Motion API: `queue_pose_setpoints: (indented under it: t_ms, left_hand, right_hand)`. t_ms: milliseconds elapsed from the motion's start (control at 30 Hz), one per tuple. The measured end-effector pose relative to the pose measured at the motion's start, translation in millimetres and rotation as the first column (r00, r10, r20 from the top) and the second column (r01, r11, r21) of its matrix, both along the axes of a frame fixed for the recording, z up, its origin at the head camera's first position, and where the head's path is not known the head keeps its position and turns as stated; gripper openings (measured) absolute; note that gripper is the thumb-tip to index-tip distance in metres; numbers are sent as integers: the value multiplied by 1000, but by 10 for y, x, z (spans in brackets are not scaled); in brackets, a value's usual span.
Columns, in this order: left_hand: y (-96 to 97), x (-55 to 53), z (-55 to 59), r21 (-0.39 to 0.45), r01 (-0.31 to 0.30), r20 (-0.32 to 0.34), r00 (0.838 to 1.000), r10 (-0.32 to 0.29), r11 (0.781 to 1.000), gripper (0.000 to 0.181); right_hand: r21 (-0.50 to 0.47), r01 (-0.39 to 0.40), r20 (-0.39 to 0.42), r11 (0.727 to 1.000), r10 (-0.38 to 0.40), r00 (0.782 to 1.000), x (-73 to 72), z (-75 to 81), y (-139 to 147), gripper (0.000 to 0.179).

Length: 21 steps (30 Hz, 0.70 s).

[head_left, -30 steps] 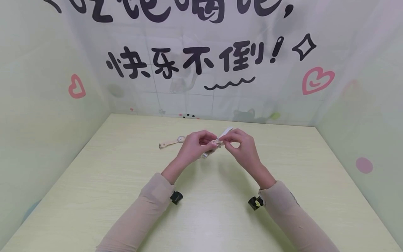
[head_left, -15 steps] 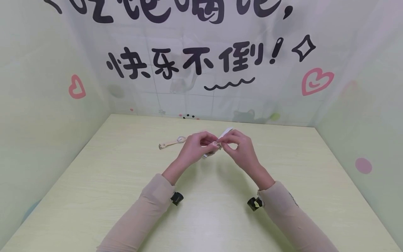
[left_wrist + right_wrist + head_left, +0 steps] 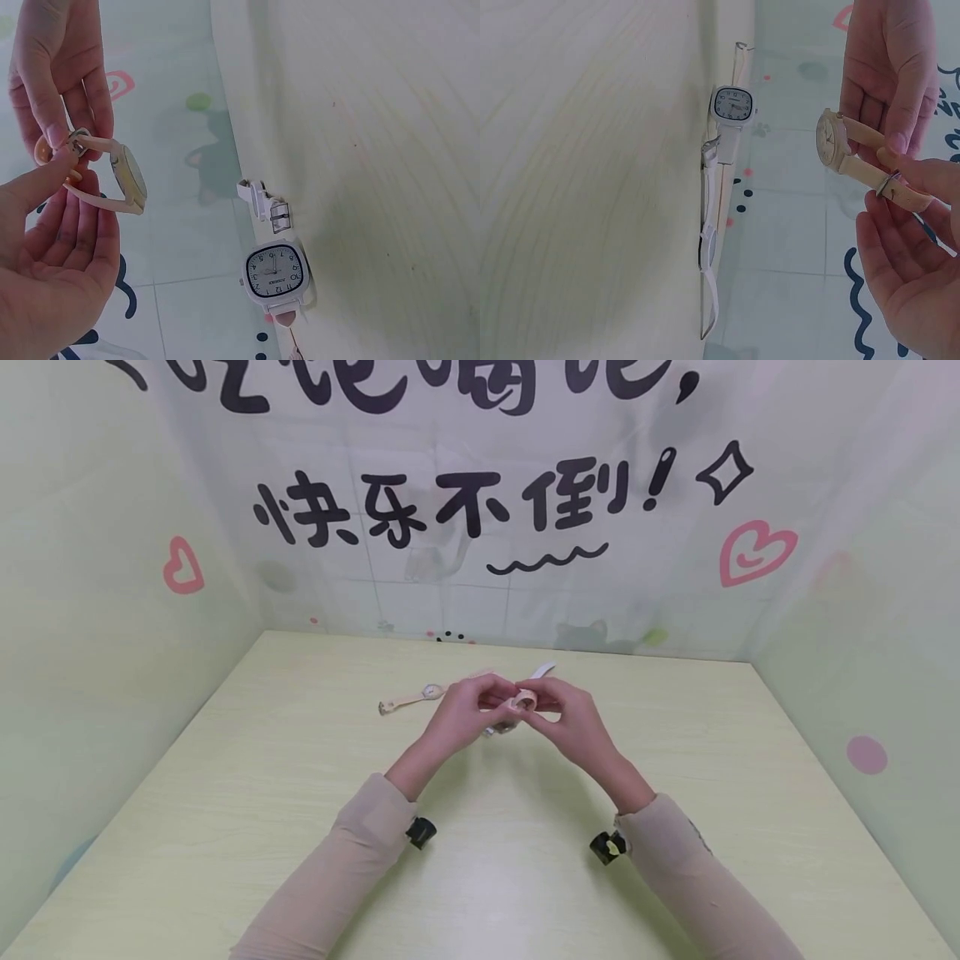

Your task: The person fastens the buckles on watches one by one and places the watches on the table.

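Left grip [image 3: 467,705] and right grip [image 3: 572,708] are both closed, pinching the strap [image 3: 862,171] of a pale peach watch [image 3: 831,140] around its metal buckle [image 3: 887,183]. As I judge it, I am partway through fastening: the strap is bent into a loop and seems to run through the buckle, but I cannot tell whether it is secured; settling the tail is probably left. The watch hangs clear of the tabletop [image 3: 491,868], its face below my fingertips. Beneath lie a square-faced watch [image 3: 733,104] and a slim white watch [image 3: 708,251], both apparently unfastened.
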<state>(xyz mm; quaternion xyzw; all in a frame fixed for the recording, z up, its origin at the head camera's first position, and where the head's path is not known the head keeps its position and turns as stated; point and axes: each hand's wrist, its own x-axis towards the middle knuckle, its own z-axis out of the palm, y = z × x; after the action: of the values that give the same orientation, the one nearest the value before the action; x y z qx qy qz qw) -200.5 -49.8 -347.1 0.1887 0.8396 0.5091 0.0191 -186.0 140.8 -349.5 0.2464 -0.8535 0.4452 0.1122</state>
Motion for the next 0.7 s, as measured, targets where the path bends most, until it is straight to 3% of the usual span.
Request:
queue_pose_setpoints:
  t_ms: [300,700]
  left_hand:
    - [0,-10,9,39,-5,17,1000,4,999,30]
    - [-12,-9,9,27,11,64,998,-13,1000,34]
  right_hand:
    - [-46,12,31,999,-10,999,10,14,-8,31]
    - [-51,9,62,999,-6,998,15,18,-20,19]
